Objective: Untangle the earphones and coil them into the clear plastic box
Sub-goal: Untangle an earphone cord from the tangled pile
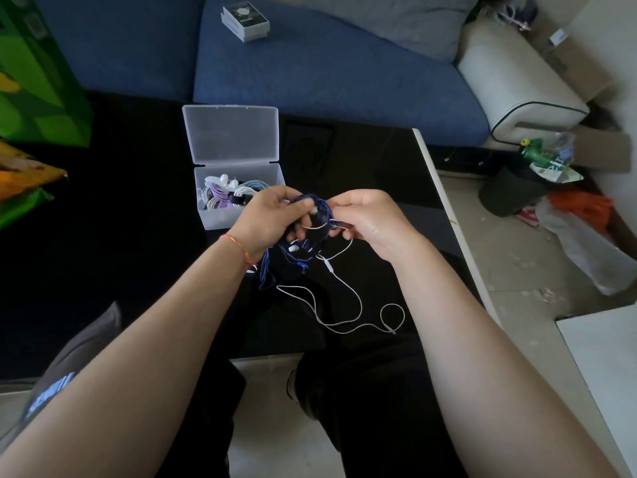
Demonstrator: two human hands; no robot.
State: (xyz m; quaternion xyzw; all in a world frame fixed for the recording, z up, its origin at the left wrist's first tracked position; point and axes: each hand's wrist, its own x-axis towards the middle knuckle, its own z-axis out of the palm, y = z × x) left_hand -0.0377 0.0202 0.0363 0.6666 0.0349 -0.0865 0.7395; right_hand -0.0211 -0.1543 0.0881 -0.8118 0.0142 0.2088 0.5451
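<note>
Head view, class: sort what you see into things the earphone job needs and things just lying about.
Needed: tangled blue earphones, white earphones, both held by left hand and right hand; open clear box.

Lying about: small box, sofa, bin, green bag.

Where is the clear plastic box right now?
In the head view the clear plastic box sits open on the black table, left of centre, just beyond the left hand, with coiled earphones already inside.
</note>
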